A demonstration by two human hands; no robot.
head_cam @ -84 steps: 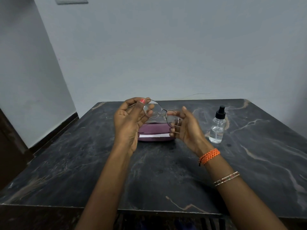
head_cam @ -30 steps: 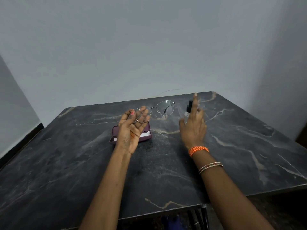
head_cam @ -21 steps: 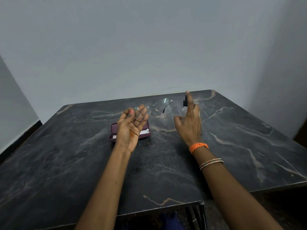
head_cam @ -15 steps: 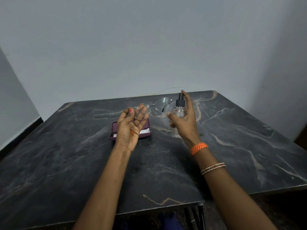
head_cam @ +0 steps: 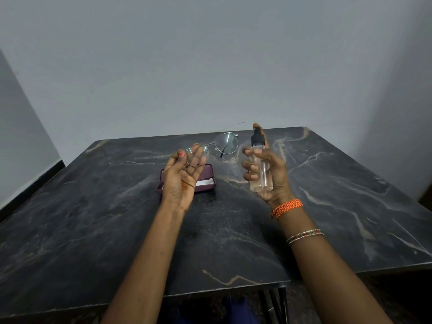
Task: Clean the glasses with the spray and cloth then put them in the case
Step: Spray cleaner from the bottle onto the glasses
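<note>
Thin metal-framed glasses point(head_cam: 226, 143) are held up by one lens in my left hand point(head_cam: 181, 178), above the table. My right hand point(head_cam: 268, 174) grips a small clear spray bottle point(head_cam: 260, 169) with a black nozzle, upright, just right of the glasses, with the index finger behind the nozzle. A maroon glasses case point(head_cam: 205, 177) lies open on the table behind my left hand, with something white showing inside it. The hand hides much of the case.
The dark marble table point(head_cam: 93, 230) stands against a pale wall. Its front edge runs close to me and its right edge drops off at the far right. Dark shapes show under the table's front edge.
My right hand reached to the spray bottle on the table, took hold of it and brought it left and up beside the glasses. My left hand kept the glasses nearly still.
</note>
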